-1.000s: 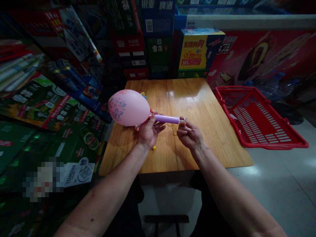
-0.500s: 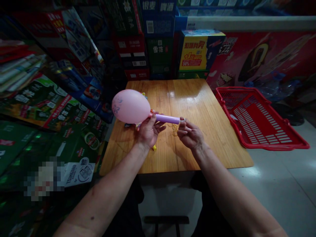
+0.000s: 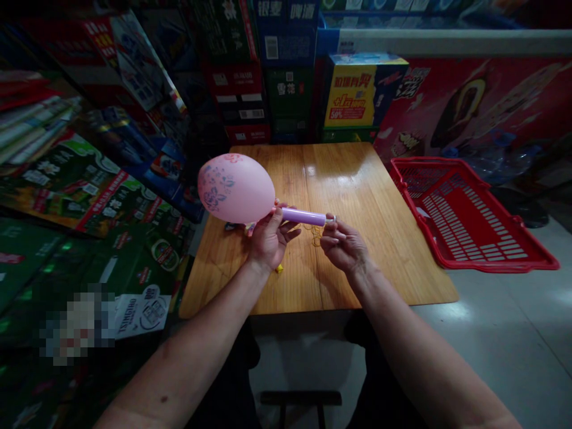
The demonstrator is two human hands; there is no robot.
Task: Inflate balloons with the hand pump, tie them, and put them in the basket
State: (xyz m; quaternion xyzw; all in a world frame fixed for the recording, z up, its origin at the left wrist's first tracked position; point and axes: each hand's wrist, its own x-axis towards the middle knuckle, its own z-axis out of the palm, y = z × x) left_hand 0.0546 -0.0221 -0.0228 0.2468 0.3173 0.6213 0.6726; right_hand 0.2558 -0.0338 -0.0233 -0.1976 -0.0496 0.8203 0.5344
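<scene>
A pink balloon [image 3: 236, 189] with printed flowers, blown up to an egg shape, sits on the nozzle end of a purple hand pump [image 3: 304, 216]. My left hand [image 3: 270, 237] is closed around that end, its thumb by the balloon's neck. At the other end, my right hand [image 3: 344, 243] grips the pump's white handle, which lies close to the barrel. Under the balloon, partly hidden, is a heap of colourful uninflated balloons [image 3: 249, 228]. A yellow balloon [image 3: 279, 269] lies beside my left wrist. Yellowish string or bands [image 3: 316, 236] lie between my hands.
The wooden table [image 3: 379, 250] stands in front of me. On its right is a red shopping basket [image 3: 496, 265]. Beer cartons [image 3: 165, 250] are stacked at the left, with more boxes [image 3: 290, 95] behind. A small dark stool [image 3: 301, 398] is below.
The balloon has grown larger and turned, so more of its flower print shows. Both hands stay nearly in place on the pump.
</scene>
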